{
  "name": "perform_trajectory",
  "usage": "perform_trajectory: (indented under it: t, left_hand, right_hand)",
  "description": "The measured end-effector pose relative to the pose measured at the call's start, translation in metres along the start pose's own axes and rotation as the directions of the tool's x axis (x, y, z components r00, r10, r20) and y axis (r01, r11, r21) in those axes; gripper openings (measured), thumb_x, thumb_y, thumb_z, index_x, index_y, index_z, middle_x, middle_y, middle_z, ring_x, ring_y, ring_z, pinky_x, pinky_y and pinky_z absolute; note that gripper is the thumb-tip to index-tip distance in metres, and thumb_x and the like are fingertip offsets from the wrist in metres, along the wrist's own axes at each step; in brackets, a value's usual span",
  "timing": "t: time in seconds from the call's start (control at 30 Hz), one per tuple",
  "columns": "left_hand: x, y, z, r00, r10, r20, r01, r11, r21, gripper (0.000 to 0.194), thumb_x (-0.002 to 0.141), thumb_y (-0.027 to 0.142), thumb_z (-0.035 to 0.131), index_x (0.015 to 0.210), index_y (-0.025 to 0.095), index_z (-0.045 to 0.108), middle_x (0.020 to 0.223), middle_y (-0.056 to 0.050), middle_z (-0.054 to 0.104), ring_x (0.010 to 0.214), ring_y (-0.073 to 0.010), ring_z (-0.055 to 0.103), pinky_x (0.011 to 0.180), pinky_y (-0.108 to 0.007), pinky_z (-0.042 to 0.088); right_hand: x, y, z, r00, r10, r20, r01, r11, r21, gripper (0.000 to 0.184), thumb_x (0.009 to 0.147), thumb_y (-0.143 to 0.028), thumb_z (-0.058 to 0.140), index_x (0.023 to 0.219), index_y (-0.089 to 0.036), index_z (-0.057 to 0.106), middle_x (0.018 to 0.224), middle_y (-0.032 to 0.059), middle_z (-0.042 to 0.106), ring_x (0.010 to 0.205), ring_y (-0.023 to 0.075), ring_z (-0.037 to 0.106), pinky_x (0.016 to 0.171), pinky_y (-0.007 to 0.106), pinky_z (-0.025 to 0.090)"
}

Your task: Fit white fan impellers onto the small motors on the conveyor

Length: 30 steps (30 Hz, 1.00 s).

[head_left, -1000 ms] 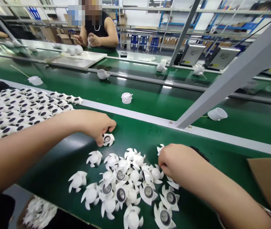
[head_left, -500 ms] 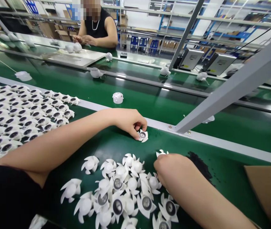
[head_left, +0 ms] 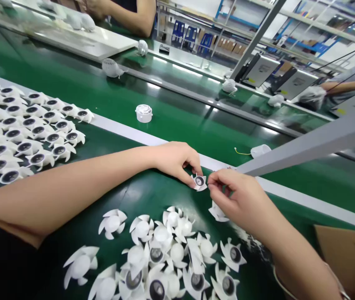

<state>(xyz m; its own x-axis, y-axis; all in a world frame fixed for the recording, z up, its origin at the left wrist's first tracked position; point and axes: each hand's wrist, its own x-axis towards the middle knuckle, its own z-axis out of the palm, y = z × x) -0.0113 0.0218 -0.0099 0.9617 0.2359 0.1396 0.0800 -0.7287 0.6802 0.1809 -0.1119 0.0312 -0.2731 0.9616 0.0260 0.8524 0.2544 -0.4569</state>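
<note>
My left hand (head_left: pixel 177 162) pinches a small white plastic fan impeller (head_left: pixel 199 181) with a dark round hub, at the edge of the green conveyor belt (head_left: pixel 152 196). My right hand (head_left: pixel 238 196) is close beside it, fingertips almost at that impeller. White blades of a second impeller (head_left: pixel 217 212) stick out from under my right hand, which appears to grip it. Below both hands lies a loose heap of similar impellers (head_left: pixel 167 254), some hub-up and others dome-up.
Neat rows of impellers (head_left: pixel 24 133) cover the belt at left. A white cup (head_left: pixel 143 113) and a cup with yellow wire (head_left: pixel 260 151) sit on the farther belt. A grey strut (head_left: pixel 308 150) crosses at right, above cardboard (head_left: pixel 346 262). A person's arms (head_left: pixel 133 16) show beyond.
My left hand has moved right with the small impeller. My right hand has risen from the heap toward it, taking a second impeller along. The view has tilted.
</note>
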Motion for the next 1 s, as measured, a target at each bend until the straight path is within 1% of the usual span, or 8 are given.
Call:
perform_trajectory:
  t: [0.07, 0.2, 0.33, 0.43, 0.63, 0.77, 0.87, 1.0]
  left_hand:
    - [0.0, -0.001, 0.0, 1.0, -0.002, -0.013, 0.002, 1.0, 0.012, 0.028, 0.075, 0.042, 0.078, 0.098, 0.027, 0.077, 0.092, 0.002, 0.071, 0.076, -0.011, 0.058, 0.061, -0.021, 0.036]
    - [0.0, -0.002, -0.001, 1.0, -0.001, -0.022, 0.002, 0.999, 0.038, 0.026, 0.074, 0.04, 0.078, 0.097, 0.027, 0.077, 0.091, 0.004, 0.071, 0.075, -0.0105, 0.057, 0.06, -0.022, 0.035]
    - [0.0, -0.003, -0.001, 1.0, 0.005, -0.009, -0.004, 0.998, 0.061, 0.026, 0.074, 0.04, 0.078, 0.096, 0.026, 0.077, 0.09, 0.004, 0.071, 0.076, -0.011, 0.058, 0.059, -0.022, 0.034]
    - [0.001, -0.003, -0.002, 1.0, 0.005, -0.001, -0.005, 0.998, 0.067, 0.027, 0.074, 0.04, 0.078, 0.096, 0.026, 0.077, 0.089, 0.004, 0.071, 0.076, -0.011, 0.058, 0.058, -0.023, 0.033]
    - [0.001, -0.001, -0.003, 1.0, -0.021, 0.007, 0.021, 0.997, 0.069, 0.025, 0.073, 0.04, 0.078, 0.093, 0.025, 0.077, 0.089, 0.003, 0.072, 0.073, -0.0116, 0.057, 0.059, -0.024, 0.033]
    - [0.0, -0.001, -0.002, 0.999, -0.038, -0.008, 0.039, 0.997, 0.063, 0.026, 0.071, 0.041, 0.079, 0.092, 0.026, 0.077, 0.087, 0.004, 0.073, 0.072, -0.0112, 0.057, 0.058, -0.024, 0.034]
    - [0.0, -0.001, -0.002, 0.999, -0.051, -0.019, 0.051, 0.998, 0.046, 0.028, 0.07, 0.042, 0.08, 0.093, 0.027, 0.078, 0.088, 0.004, 0.073, 0.074, -0.0111, 0.059, 0.058, -0.024, 0.035]
    - [0.0, -0.001, -0.003, 0.997, -0.082, -0.015, 0.082, 0.996, 0.023, 0.029, 0.069, 0.042, 0.08, 0.094, 0.027, 0.079, 0.09, 0.003, 0.074, 0.076, -0.0118, 0.06, 0.057, -0.024, 0.034]
  right_hand:
    - [0.01, 0.0, 0.006, 0.999, -0.032, 0.036, 0.035, 0.997, -0.065, 0.013, 0.085, -0.015, 0.053, 0.075, -0.02, 0.059, 0.07, -0.002, 0.056, 0.063, 0.0116, 0.05, 0.059, 0.024, 0.035]
    - [0.019, -0.002, 0.011, 0.989, -0.061, 0.136, 0.098, 0.954, -0.283, 0.015, 0.087, -0.018, 0.054, 0.075, -0.018, 0.062, 0.074, 0.0009, 0.055, 0.059, 0.0128, 0.047, 0.055, 0.027, 0.03]
    - [0.018, -0.002, 0.013, 0.984, -0.147, 0.102, 0.177, 0.881, -0.438, 0.014, 0.088, -0.019, 0.054, 0.079, -0.017, 0.064, 0.072, 0.0009, 0.056, 0.056, 0.0131, 0.046, 0.052, 0.028, 0.027]
    - [0.017, -0.002, 0.015, 0.976, -0.202, 0.076, 0.214, 0.861, -0.462, 0.016, 0.09, -0.019, 0.051, 0.082, -0.016, 0.065, 0.074, 0.0015, 0.058, 0.057, 0.0133, 0.049, 0.053, 0.027, 0.029]
    - [0.016, -0.001, 0.02, 0.976, -0.216, 0.042, 0.203, 0.814, -0.544, 0.019, 0.092, -0.022, 0.05, 0.083, -0.015, 0.065, 0.074, 0.0033, 0.058, 0.057, 0.0155, 0.051, 0.053, 0.028, 0.029]
    - [0.017, -0.004, 0.021, 0.964, -0.261, 0.059, 0.246, 0.777, -0.579, 0.02, 0.092, -0.02, 0.049, 0.082, -0.015, 0.065, 0.073, 0.0041, 0.058, 0.057, 0.0158, 0.051, 0.053, 0.029, 0.029]
    - [0.014, -0.013, 0.023, 0.946, -0.316, 0.075, 0.289, 0.716, -0.636, 0.018, 0.089, -0.013, 0.049, 0.078, -0.014, 0.064, 0.069, 0.0045, 0.056, 0.057, 0.0163, 0.05, 0.054, 0.029, 0.029]
    - [-0.002, -0.029, 0.026, 0.918, -0.361, 0.163, 0.361, 0.589, -0.723, 0.023, 0.075, -0.001, 0.049, 0.064, -0.016, 0.062, 0.061, 0.005, 0.053, 0.056, 0.018, 0.05, 0.053, 0.031, 0.027]
